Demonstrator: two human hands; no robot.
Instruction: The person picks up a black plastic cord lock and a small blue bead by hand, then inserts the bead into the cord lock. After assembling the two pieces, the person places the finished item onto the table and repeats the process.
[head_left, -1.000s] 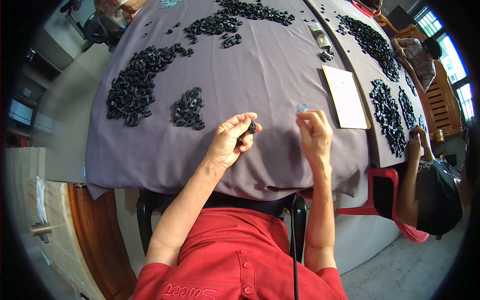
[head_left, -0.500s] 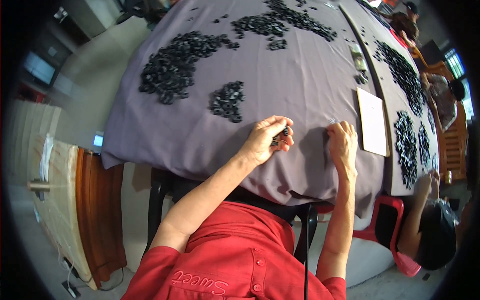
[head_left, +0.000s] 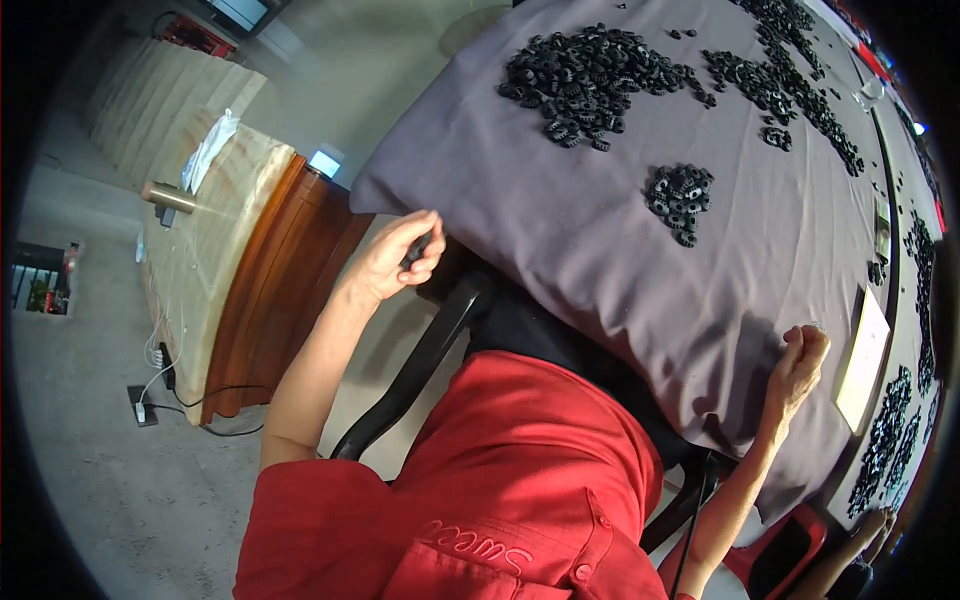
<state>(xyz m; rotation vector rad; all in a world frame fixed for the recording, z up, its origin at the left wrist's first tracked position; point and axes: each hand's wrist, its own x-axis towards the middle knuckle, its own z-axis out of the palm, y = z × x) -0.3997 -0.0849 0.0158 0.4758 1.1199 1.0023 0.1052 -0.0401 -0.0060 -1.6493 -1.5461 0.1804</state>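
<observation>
My left hand is held out past the left edge of the cloth-covered table, its fingers curled round small black plastic pieces; how many is hidden. Over the right part of the grey cloth, my right hand is closed with thumb and fingers together. A tiny clear item shows by its fingertips, but I cannot make out what it grips. Between the hands, farther back, lies a small heap of ring-like black pieces. A larger heap spreads beyond it.
A pale flat board lies right of my right hand. More black pieces cover the neighbouring table, where another person's hand shows. On the left stands a wooden cabinet with a lit screen; a black chair armrest is beside me.
The view has swung left. My left hand has moved left off the table with the black pieces, away from my right hand, which stays closed over the cloth.
</observation>
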